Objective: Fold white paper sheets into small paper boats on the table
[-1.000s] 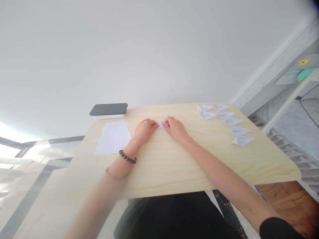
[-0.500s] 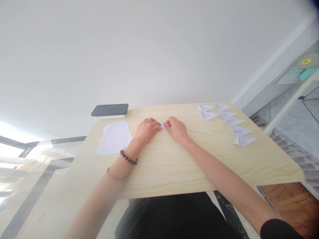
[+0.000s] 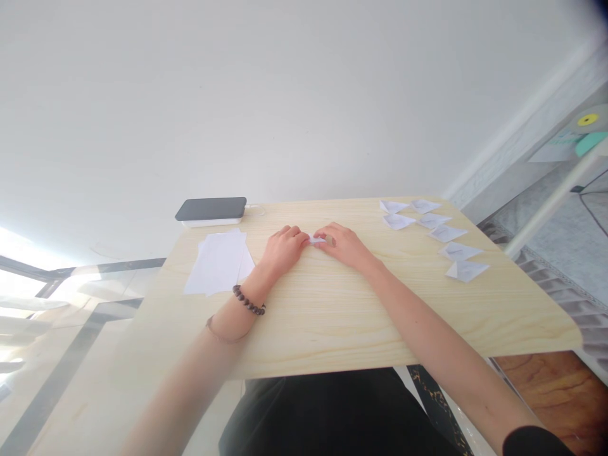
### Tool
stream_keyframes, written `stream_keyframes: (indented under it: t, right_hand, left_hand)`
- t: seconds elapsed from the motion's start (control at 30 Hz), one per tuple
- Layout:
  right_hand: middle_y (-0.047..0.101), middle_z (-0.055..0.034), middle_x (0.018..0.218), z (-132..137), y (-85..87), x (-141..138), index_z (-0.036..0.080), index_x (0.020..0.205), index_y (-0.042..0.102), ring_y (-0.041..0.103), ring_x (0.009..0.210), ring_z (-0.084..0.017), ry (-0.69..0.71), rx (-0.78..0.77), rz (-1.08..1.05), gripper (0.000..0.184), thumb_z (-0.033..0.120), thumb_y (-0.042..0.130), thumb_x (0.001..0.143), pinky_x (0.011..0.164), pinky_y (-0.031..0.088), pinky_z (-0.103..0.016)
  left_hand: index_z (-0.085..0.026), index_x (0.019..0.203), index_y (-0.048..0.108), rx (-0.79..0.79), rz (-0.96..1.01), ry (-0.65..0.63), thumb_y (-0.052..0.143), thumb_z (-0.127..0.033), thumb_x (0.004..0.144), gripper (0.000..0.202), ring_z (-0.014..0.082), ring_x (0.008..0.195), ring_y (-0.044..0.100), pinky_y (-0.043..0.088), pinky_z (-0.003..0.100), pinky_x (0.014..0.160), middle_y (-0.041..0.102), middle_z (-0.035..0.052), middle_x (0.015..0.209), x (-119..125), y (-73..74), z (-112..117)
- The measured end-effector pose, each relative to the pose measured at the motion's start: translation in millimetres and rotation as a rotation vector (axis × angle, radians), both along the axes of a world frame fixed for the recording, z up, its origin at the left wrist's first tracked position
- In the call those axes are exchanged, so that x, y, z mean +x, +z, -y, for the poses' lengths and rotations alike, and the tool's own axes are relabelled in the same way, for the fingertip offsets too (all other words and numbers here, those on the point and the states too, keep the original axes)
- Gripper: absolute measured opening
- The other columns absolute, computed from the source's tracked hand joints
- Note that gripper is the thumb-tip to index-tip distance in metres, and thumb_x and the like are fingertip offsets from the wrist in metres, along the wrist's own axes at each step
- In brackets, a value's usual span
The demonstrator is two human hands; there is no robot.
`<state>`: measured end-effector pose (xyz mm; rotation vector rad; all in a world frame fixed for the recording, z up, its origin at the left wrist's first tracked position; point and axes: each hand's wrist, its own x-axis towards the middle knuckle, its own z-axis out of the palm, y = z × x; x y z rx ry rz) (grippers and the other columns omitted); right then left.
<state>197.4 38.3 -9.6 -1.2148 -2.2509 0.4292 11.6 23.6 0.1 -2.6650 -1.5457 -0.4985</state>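
Observation:
A small white piece of folded paper (image 3: pixel 316 239) lies on the pale wooden table (image 3: pixel 332 316) near its far middle. My left hand (image 3: pixel 281 249) pinches its left end with curled fingers; a dark bead bracelet is on that wrist. From the right, my right hand (image 3: pixel 346 244) presses and pinches the other end. Most of the paper is hidden under my fingers.
A stack of white sheets (image 3: pixel 218 261) lies left of my hands. A dark grey and white flat device (image 3: pixel 211 211) sits at the far left edge. Several folded white paper shapes (image 3: pixel 444 233) lie in rows at the far right. Past the right edge is a white rail.
My hands stay at the same paper; the fingers have shifted slightly, the right hand now turned a little with its thumb showing. The view has drifted slightly.

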Motion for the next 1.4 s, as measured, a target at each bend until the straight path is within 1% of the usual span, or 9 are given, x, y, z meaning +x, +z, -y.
stream_keyframes:
  t: [0.1, 0.23, 0.33, 0.5, 0.7, 0.87, 1.0, 1.2, 1.4]
  right_hand:
    - [0.058, -0.0025, 0.089, -0.1, 1.3, 0.5, 0.023, 0.093, 0.062, 0.053, 0.071, -0.012, 0.017, 0.031, -0.015, 0.020, 0.034, 0.050, 0.082, 0.068, 0.040, -0.025]
    - [0.059, -0.0033, 0.090, 0.4, 3.1, 0.1, 0.022, 0.092, 0.063, 0.055, 0.074, -0.012, 0.046, 0.069, -0.065, 0.023, 0.034, 0.045, 0.085, 0.069, 0.041, -0.025]
    - [0.060, -0.0038, 0.089, 1.5, 4.7, -0.9, 0.021, 0.092, 0.064, 0.056, 0.077, -0.013, 0.076, 0.086, -0.079, 0.025, 0.033, 0.043, 0.086, 0.071, 0.041, -0.025]
    - [0.063, -0.0042, 0.092, 3.1, 5.8, -3.4, 0.021, 0.093, 0.063, 0.056, 0.079, -0.014, 0.088, 0.126, -0.079, 0.024, 0.031, 0.041, 0.087, 0.069, 0.041, -0.025]
    - [0.063, -0.0030, 0.091, 4.9, 6.7, -5.0, 0.020, 0.094, 0.060, 0.056, 0.073, -0.012, 0.093, 0.156, -0.068, 0.021, 0.028, 0.042, 0.086, 0.066, 0.042, -0.024]
    - [0.063, -0.0025, 0.087, 4.9, 6.1, -6.6, 0.020, 0.091, 0.060, 0.056, 0.076, -0.013, 0.085, 0.204, -0.057, 0.021, 0.027, 0.040, 0.087, 0.067, 0.041, -0.023]
    - [0.064, -0.0025, 0.085, 4.5, 5.5, -7.1, 0.020, 0.090, 0.060, 0.056, 0.074, -0.013, 0.081, 0.220, -0.059, 0.021, 0.027, 0.040, 0.087, 0.066, 0.041, -0.023]
    - [0.063, -0.0024, 0.087, 4.1, 8.2, -4.6, 0.020, 0.090, 0.059, 0.056, 0.075, -0.012, 0.074, 0.215, -0.087, 0.021, 0.026, 0.040, 0.087, 0.066, 0.041, -0.023]
    - [0.062, -0.0024, 0.086, 5.7, 6.6, -5.3, 0.020, 0.089, 0.057, 0.055, 0.067, -0.011, 0.084, 0.185, -0.097, 0.017, 0.026, 0.042, 0.085, 0.063, 0.041, -0.023]
  left_hand:
    - [-0.021, 0.095, 0.061, 0.005, 0.050, -0.017, 0.035, -0.032, 0.089, 0.029, 0.0189, 0.086, 0.052, 0.041, 0.029, 0.069, 0.061, 0.0056, 0.091, -2.4, 0.7, 0.5]
    - [-0.021, 0.093, 0.061, 0.064, 0.160, -0.097, 0.037, -0.033, 0.088, 0.028, 0.0172, 0.090, 0.053, 0.041, 0.028, 0.076, 0.062, 0.0040, 0.098, -5.7, 1.3, 0.1]
    - [-0.019, 0.091, 0.062, 0.108, 0.205, -0.140, 0.040, -0.034, 0.087, 0.027, 0.0165, 0.089, 0.054, 0.042, 0.027, 0.077, 0.064, 0.0048, 0.094, -5.7, 0.6, -1.1]
    - [-0.017, 0.084, 0.061, 0.191, 0.259, -0.149, 0.044, -0.030, 0.085, 0.022, 0.0160, 0.081, 0.056, 0.043, 0.027, 0.071, 0.065, 0.0054, 0.084, -3.1, -2.0, -3.5]
    - [-0.016, 0.081, 0.059, 0.254, 0.280, -0.167, 0.048, -0.027, 0.083, 0.016, 0.0155, 0.077, 0.056, 0.043, 0.028, 0.071, 0.064, 0.0048, 0.080, -2.3, -1.3, -4.3]
    - [-0.016, 0.079, 0.057, 0.253, 0.271, -0.178, 0.047, -0.026, 0.083, 0.015, 0.0155, 0.076, 0.056, 0.042, 0.029, 0.073, 0.064, 0.0042, 0.079, -2.4, 1.3, -3.9]
    - [-0.017, 0.082, 0.057, 0.208, 0.305, -0.174, 0.047, -0.026, 0.083, 0.014, 0.0154, 0.077, 0.055, 0.042, 0.028, 0.073, 0.063, 0.0043, 0.080, -2.5, 2.2, -2.3]
    - [-0.017, 0.082, 0.055, 0.125, 0.419, -0.112, 0.047, -0.025, 0.082, 0.011, 0.0147, 0.081, 0.055, 0.043, 0.027, 0.073, 0.062, 0.0038, 0.083, -3.9, 1.8, -0.6]
    - [-0.017, 0.079, 0.055, 0.109, 0.433, -0.147, 0.047, -0.022, 0.081, 0.010, 0.0141, 0.077, 0.055, 0.043, 0.027, 0.072, 0.061, 0.0039, 0.081, -5.4, 1.5, -3.2]
